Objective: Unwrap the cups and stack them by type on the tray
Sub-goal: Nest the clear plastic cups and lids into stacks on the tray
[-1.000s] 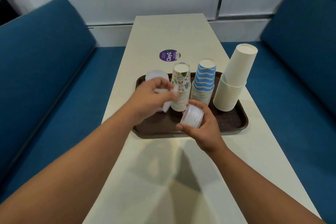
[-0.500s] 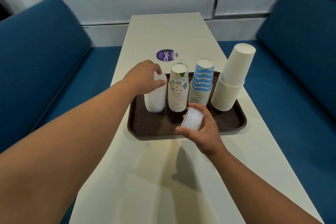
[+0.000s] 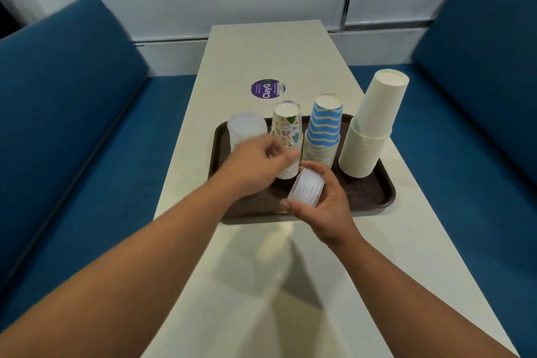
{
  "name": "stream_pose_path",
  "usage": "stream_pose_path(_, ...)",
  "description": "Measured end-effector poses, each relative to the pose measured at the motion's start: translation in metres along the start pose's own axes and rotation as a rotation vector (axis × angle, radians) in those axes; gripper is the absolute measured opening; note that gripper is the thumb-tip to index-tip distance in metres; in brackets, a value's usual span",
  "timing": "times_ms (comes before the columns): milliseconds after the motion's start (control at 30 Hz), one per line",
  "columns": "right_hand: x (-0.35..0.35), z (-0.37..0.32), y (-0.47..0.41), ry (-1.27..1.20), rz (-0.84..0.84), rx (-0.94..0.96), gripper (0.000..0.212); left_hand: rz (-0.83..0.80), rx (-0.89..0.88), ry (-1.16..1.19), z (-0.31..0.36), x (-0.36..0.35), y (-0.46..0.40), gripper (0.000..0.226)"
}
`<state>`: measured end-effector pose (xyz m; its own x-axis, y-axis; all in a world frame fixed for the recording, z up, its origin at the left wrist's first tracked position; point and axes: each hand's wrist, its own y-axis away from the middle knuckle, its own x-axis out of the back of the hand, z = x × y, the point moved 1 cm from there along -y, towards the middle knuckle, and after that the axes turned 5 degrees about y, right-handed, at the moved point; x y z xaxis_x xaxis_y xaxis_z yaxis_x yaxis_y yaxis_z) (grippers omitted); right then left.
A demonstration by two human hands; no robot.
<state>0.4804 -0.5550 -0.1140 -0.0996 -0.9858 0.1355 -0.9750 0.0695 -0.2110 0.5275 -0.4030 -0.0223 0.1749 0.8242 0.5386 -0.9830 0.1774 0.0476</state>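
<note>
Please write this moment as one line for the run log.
left hand: empty, reaching to right | right hand: holds clear cup stack | tray: four stacks upside down

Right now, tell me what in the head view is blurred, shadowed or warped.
Head view: the left hand is motion-blurred over the brown plastic tray; the right hand, gripping a short stack of clear plastic cups, looks sharper; soft overlapping arm shadows fall on the cream table; wide-angle distortion splays the blue sofas.
</note>
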Motion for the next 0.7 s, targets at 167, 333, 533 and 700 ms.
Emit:
stream_pose_path(167,-0.002,0.004,-0.001,-0.02,-0.039,-0.014,0.083,-0.25,0.308,0.6,-0.018,-0.028,0.018,0.027)
stream_pose_path(333,-0.001,0.006,0.0,-0.074,-0.084,-0.041,0.089,-0.229,0.323,0.588,-0.018,-0.026,0.021,0.028)
stream_pose_path(533,0.0,0.002,-0.002,-0.063,-0.069,-0.02,0.085,-0.207,0.319,0.65,-0.01,-0.016,0.025,0.028)
stream_pose_path(700,0.004,-0.002,-0.003,0.004,-0.049,-0.032,0.074,-0.012,0.059,0.42,0.003,0.017,0.01,0.03)
